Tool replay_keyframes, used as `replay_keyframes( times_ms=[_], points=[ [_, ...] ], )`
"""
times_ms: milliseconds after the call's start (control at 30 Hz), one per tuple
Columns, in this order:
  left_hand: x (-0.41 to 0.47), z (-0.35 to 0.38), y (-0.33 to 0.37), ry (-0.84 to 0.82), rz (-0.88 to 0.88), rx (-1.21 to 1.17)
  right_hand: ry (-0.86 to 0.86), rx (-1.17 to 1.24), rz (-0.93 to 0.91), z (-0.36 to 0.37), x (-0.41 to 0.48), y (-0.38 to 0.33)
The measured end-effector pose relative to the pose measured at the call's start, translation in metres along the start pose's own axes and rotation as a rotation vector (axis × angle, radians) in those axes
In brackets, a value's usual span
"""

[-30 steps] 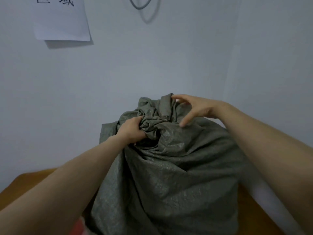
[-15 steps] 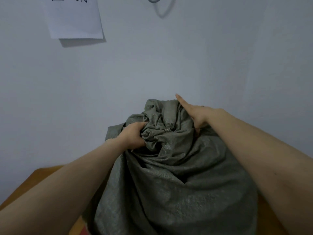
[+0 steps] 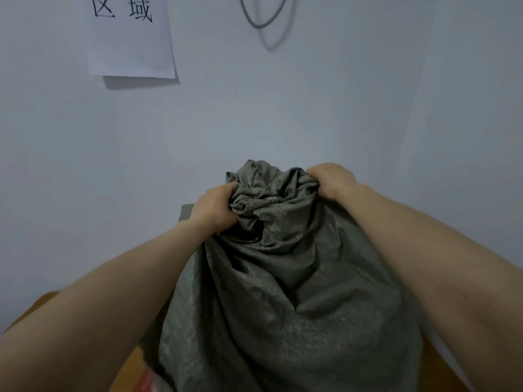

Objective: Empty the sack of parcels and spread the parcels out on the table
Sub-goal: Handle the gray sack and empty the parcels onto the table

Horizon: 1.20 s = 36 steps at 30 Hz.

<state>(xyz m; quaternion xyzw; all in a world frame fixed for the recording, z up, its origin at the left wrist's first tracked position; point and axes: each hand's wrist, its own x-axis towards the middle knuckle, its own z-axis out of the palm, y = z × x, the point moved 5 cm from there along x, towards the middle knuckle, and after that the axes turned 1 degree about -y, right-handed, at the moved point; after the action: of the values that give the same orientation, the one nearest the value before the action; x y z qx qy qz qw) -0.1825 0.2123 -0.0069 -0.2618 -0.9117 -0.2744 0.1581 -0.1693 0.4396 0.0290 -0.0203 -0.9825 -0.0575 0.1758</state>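
2 bare forearms reach in from my side, 1 along each flank of the sack (image 3: 283,292). An orange-brown table (image 3: 36,309) shows to the left of the sack's base, and a reddish scrap (image 3: 145,380) pokes out at its lower left corner; I cannot tell what that is.

The sack is grey-green woven cloth. It stands upright on the table, bulging, with its mouth bunched together at the top, so whatever is inside stays hidden from me. The left grip (image 3: 215,209) is clenched round a fistful of folds on the left side of the sack's neck. The right grip (image 3: 332,179) curls its fingers over the crumpled top on the right side, knuckles up. A thin pale strand (image 3: 271,198) crosses the neck between the 2 grips.

Behind the sack rises a plain pale wall (image 3: 368,108). Up and to the left of the sack a white paper sheet (image 3: 130,43) with 2 black characters is fixed to that wall, and almost straight above the sack hangs a grey cable loop (image 3: 263,12).
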Motion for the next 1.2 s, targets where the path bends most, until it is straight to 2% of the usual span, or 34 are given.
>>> replay_keyframes(
  times_ms=[167, 467, 700, 867, 1067, 1200],
  points=[
    [0.020, -0.022, 0.017, 0.158, 0.020, -0.008, 0.237, 0.017, 0.049, -0.036, 0.009, 0.010],
    [0.036, -0.035, 0.031, 0.221, 0.085, 0.004, 0.363, 0.056, 0.138, -0.057, 0.007, 0.019],
    [0.046, -0.051, 0.040, 0.292, 0.084, -0.039, 0.470, 0.049, 0.127, -0.095, 0.017, 0.017],
    [0.039, -0.044, 0.034, 0.259, 0.053, -0.059, 0.427, 0.079, 0.090, -0.092, 0.012, 0.012],
    [0.043, -0.053, 0.041, 0.310, 0.062, -0.087, 0.493, 0.074, 0.109, -0.110, 0.010, 0.012],
    [0.038, -0.047, 0.039, 0.288, 0.053, -0.091, 0.477, 0.082, 0.102, -0.105, 0.004, 0.013]
  ],
)
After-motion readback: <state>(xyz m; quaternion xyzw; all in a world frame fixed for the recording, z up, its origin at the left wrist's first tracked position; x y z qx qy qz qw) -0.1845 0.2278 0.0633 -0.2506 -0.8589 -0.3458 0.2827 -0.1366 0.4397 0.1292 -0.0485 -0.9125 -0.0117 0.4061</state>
